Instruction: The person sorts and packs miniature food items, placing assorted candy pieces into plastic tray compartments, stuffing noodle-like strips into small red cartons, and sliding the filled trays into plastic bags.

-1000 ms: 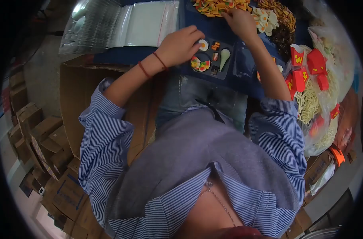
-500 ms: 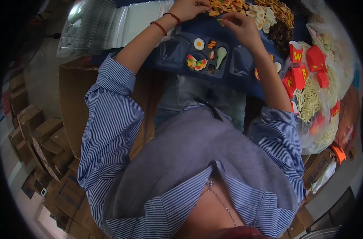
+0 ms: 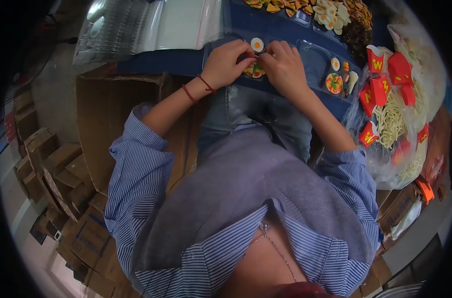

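Note:
My left hand (image 3: 229, 63), with red cords at its wrist, pinches at the left edge of the round pizza pieces (image 3: 255, 72). Opposite it, my right hand (image 3: 284, 65) has its fingertips pressed together over the same pieces. Whatever lies between the fingertips is too small and covered to name. A fried egg piece (image 3: 257, 44) shows just above the hands in the clear tray. Farther right, another clear tray (image 3: 311, 77) holds an egg piece (image 3: 335, 64), a full round pizza (image 3: 334, 83) and a pale green drop-shaped piece (image 3: 353, 82).
Stacked clear trays (image 3: 112, 32) and plastic bags (image 3: 179, 25) lie at the upper left. Piles of orange pieces (image 3: 285, 6) and egg pieces (image 3: 330, 15) are at the top. Red fry boxes (image 3: 399, 69) and pale strands (image 3: 390, 121) fill a bag at right. A cardboard box (image 3: 112, 129) stands lower left.
Both hands have come down from the orange pile to the pizza pieces in the near tray and now meet there. The tray with the full pizza at right has come into clearer view.

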Demonstrator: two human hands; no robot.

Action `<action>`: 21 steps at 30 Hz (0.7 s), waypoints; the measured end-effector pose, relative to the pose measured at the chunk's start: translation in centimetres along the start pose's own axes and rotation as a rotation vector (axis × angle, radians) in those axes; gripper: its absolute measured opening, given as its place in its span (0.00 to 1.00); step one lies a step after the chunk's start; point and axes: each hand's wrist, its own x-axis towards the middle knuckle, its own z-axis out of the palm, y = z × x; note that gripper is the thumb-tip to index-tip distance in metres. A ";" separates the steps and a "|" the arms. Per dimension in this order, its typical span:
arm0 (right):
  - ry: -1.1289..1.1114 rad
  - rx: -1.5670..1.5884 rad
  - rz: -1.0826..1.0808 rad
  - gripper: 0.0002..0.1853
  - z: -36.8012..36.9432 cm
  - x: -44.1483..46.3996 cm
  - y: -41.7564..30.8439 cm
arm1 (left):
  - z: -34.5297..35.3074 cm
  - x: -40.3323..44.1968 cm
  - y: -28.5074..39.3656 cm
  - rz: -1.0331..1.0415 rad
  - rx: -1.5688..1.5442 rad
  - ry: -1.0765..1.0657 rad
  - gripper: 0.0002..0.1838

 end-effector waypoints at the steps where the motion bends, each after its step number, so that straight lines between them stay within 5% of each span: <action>1: 0.001 0.003 -0.053 0.04 -0.2 -0.4 0.2 | 0.2 0.1 -0.2 0.091 0.072 0.021 0.06; 4: 0.111 0.050 -0.039 0.05 -1.4 -1.1 0.5 | 1.0 0.0 -0.5 0.192 0.165 0.075 0.06; 14: -0.014 -0.087 -0.065 0.08 -1.1 -1.7 0.3 | 1.4 -0.2 -0.6 0.196 0.210 0.091 0.06; 21: -0.273 -0.185 -0.532 0.07 -3.3 1.1 2.5 | 1.3 -0.2 -0.9 0.175 0.194 0.073 0.06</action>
